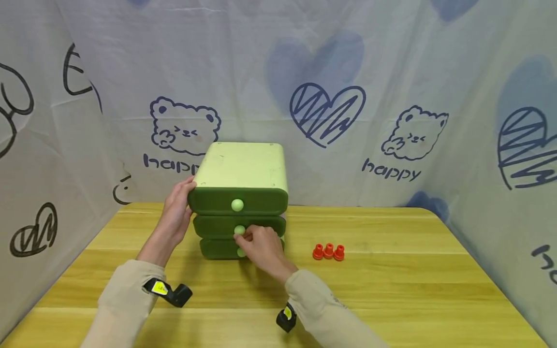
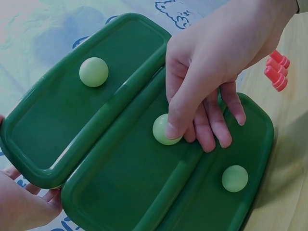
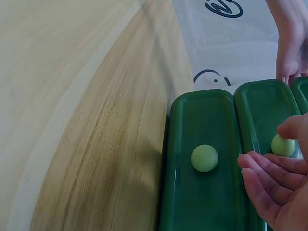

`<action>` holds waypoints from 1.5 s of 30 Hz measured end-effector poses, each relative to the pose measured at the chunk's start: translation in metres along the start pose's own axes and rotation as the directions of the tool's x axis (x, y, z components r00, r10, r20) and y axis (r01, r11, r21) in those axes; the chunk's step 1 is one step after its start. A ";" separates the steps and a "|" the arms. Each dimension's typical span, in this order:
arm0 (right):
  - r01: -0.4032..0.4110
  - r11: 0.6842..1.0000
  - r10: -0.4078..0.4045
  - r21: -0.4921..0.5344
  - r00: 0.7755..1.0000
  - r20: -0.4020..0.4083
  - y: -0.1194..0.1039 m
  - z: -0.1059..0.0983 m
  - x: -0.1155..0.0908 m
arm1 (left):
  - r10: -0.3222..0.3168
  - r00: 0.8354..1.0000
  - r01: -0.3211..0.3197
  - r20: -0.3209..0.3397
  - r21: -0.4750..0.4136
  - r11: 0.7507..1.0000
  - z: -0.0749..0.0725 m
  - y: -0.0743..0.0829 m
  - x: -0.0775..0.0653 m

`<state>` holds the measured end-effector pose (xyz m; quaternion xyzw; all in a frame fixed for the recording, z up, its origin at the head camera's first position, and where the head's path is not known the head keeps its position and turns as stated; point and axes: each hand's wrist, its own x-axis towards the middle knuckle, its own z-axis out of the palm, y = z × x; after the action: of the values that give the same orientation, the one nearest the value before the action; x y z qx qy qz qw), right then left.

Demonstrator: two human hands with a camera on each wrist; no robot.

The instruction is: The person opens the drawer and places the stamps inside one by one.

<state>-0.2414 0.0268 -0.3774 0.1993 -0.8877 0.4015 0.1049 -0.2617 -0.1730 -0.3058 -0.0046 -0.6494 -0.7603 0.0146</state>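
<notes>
A small chest of drawers (image 1: 241, 166) has a pale green top, dark green drawer fronts and round light green knobs. My right hand (image 1: 263, 249) pinches the middle drawer's knob (image 2: 166, 130) between thumb and forefinger, while the other fingers hang below it. In the right wrist view those fingers reach toward the bottom drawer front (image 3: 204, 202), whose knob (image 3: 204, 158) stays untouched. My left hand (image 1: 176, 212) rests along the left side of the chest, near the top drawer front (image 1: 213, 201), with its fingertips partly hidden behind the edge.
Several small red pieces (image 1: 329, 251), shaped like stepped pegs, stand in a row on the wooden table (image 1: 391, 270) to the right of the chest. Behind the table hangs a white cloth (image 1: 256, 63) printed with hearts and bears, and more cloth lines both sides.
</notes>
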 end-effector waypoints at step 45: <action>-0.391 0.856 0.364 0.339 0.920 0.143 0.023 0.038 -0.020 | 0.102 0.987 -0.088 -0.124 0.114 0.990 0.005 -0.016 0.005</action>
<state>-0.2342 0.0171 -0.4245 0.0519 -0.8237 0.5627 -0.0471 -0.2672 -0.1653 -0.3205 0.0145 -0.6862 -0.7213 0.0931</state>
